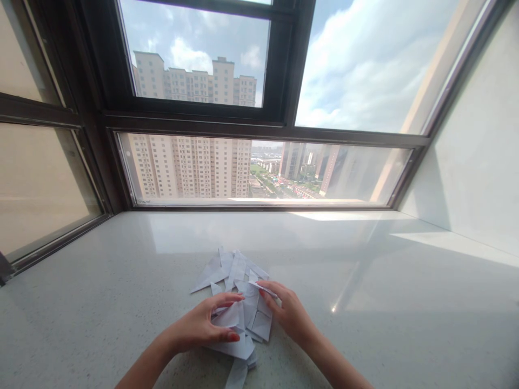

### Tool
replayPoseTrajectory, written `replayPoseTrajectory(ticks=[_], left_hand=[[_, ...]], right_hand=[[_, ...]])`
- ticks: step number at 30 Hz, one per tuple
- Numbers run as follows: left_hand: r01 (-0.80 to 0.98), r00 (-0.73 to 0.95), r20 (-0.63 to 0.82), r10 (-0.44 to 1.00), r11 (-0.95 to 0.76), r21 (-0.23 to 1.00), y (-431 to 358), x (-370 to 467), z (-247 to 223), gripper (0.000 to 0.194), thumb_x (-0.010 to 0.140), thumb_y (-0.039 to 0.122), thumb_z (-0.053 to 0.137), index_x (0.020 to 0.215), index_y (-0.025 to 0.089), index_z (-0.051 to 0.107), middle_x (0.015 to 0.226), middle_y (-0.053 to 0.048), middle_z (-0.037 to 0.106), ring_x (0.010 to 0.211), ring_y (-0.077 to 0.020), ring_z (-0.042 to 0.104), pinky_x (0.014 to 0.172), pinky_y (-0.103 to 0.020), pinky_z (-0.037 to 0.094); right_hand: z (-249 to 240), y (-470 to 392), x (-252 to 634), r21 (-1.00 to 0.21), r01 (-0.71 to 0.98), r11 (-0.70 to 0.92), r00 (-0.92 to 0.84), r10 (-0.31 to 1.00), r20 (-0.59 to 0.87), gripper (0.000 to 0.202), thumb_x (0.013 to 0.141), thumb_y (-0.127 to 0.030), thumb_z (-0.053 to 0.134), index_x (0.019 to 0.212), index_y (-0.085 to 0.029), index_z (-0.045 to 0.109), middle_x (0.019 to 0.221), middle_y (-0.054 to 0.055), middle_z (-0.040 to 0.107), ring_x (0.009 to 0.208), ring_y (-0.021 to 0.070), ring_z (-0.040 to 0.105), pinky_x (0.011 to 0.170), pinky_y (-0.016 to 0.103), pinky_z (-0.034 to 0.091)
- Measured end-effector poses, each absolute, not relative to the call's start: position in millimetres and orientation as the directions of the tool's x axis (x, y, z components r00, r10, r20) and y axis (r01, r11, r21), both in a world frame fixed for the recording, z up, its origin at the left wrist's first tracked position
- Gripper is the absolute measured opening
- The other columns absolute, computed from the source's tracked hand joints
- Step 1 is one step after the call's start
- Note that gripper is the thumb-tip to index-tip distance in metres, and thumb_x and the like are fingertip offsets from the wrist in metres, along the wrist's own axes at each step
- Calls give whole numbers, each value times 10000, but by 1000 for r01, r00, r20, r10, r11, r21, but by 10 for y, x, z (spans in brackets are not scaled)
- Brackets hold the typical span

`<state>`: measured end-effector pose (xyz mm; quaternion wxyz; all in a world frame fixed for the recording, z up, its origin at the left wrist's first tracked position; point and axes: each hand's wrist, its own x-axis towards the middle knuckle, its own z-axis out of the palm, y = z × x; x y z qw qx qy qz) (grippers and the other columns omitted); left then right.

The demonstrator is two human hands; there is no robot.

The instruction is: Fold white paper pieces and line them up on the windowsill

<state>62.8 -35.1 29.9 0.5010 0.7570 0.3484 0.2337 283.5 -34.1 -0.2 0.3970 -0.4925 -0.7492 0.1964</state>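
A loose pile of folded white paper pieces [237, 267] lies on the pale speckled ledge in front of me. My left hand [203, 322] curves around a folded white paper piece [232, 317] at the near left of the pile, its thumb below and its fingers above. Between the thumb and fingertips of my right hand [286, 308] is a thin folded piece of white paper [263, 288], just over the pile's right side. Under the hands, several pieces overlap, and their lower layers are hidden. One paper strip [236, 375] sticks out toward me.
The smooth speckled ledge [377, 302] spreads around the pile. Dark window frames [259, 132] border its far and left sides, with tall buildings beyond the glass. A white wall [474, 156] rises at the right. Sunlight falls in patches on the ledge.
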Motion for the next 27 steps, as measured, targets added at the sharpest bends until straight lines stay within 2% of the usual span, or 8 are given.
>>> replayPoseTrajectory(ticks=[5, 7, 10, 13, 15, 20, 23, 27], left_hand=[[206, 596, 92, 798, -262, 943, -282, 630, 227, 380, 706, 381, 594, 1043, 208, 573, 1222, -78, 498, 1129, -207, 437, 959, -355, 321], [159, 543, 121, 831, -244, 957, -252, 627, 188, 277, 734, 398, 559, 888, 176, 617, 1191, -96, 521, 1110, -217, 455, 929, -349, 351], [95, 455, 117, 882, -179, 979, -235, 623, 175, 311, 738, 452, 530, 688, 150, 584, 1130, -104, 562, 992, -222, 535, 834, -326, 420], [88, 348, 91, 933, -129, 988, -252, 623, 224, 368, 759, 495, 469, 824, 150, 578, 1054, -90, 601, 863, -200, 581, 755, -310, 451], [114, 257, 136, 957, -169, 979, -258, 622, 255, 409, 769, 506, 437, 929, 150, 560, 1016, -84, 615, 865, -202, 580, 763, -315, 447], [325, 24, 455, 890, -437, 839, -233, 597, 229, 271, 800, 424, 416, 838, 183, 534, 1136, -80, 546, 1103, -213, 454, 918, -349, 353], [502, 112, 560, 821, -533, 681, -250, 595, 207, 179, 794, 356, 448, 777, 200, 535, 1098, -73, 570, 1090, -213, 462, 959, -392, 306], [597, 315, 481, 818, -565, 569, -311, 632, 219, 180, 799, 328, 445, 867, 217, 570, 990, -63, 628, 1021, -222, 517, 973, -442, 276]], right_hand=[[-9, -349, 2831, -647, 607, 462, -186, 874, 450, 288, 780, -338, 511, 1023, -217, 607, 1049, 84, 618, 1008, 219, 533, 865, 369, 419], [-19, -348, 2826, -642, 612, 462, -205, 876, 436, 282, 778, -342, 516, 1014, -219, 609, 1041, 82, 620, 1005, 218, 533, 863, 367, 420], [-34, -345, 2821, -652, 617, 441, -206, 890, 408, 268, 779, -340, 511, 1000, -227, 610, 1010, 75, 635, 972, 221, 552, 838, 362, 433], [-37, -346, 2824, -663, 621, 418, -197, 902, 384, 258, 786, -335, 494, 989, -227, 612, 980, 74, 646, 934, 223, 573, 813, 354, 443], [-33, -350, 2829, -658, 629, 415, -205, 904, 374, 269, 784, -342, 495, 996, -222, 608, 980, 77, 645, 934, 224, 571, 816, 352, 439], [-65, -358, 2835, -583, 692, 426, -269, 901, 339, 416, 710, -387, 581, 1091, -221, 559, 1082, 91, 602, 1017, 253, 514, 874, 395, 391], [-108, -342, 2841, -555, 715, 425, -283, 902, 327, 411, 694, -320, 597, 1094, -235, 558, 1100, 84, 596, 1022, 256, 513, 882, 398, 383], [-103, -310, 2861, -603, 697, 386, -234, 919, 318, 284, 764, -241, 484, 1017, -214, 609, 1012, 82, 643, 938, 238, 572, 828, 363, 426]])
